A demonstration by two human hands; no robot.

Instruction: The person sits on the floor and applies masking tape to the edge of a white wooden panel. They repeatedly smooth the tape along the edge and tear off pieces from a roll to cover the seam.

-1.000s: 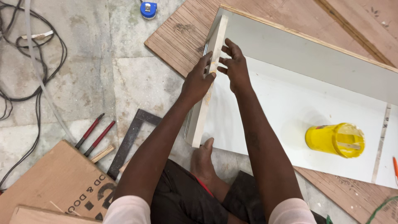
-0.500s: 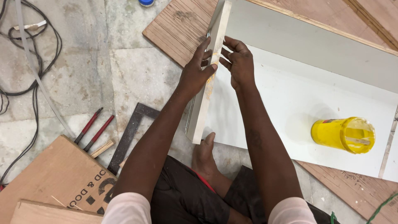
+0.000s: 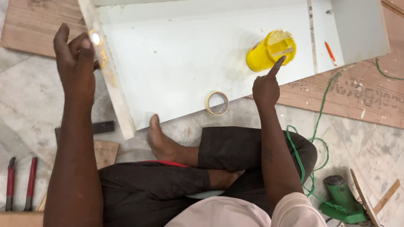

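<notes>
A large white board lies on the floor in front of my crossed legs, with an upright edge strip along its left side. My left hand is raised beside that strip, fingers bunched together, and a small bright glint shows at the fingertips. My right hand hovers over the board's near edge with the index finger stretched out and the other fingers curled. Its tip is at the rim of a yellow plastic container lying on the board. A roll of masking tape rests at the board's near edge.
An orange pencil lies on the board's right part. Plywood sheets lie under and beside the board. A green cable runs to a green power tool at lower right. Two red-handled tools and a black square lie at the left.
Both hands have come off the board's upright edge. My right hand has moved right to the yellow container, the left has lifted, and the view has swung right.
</notes>
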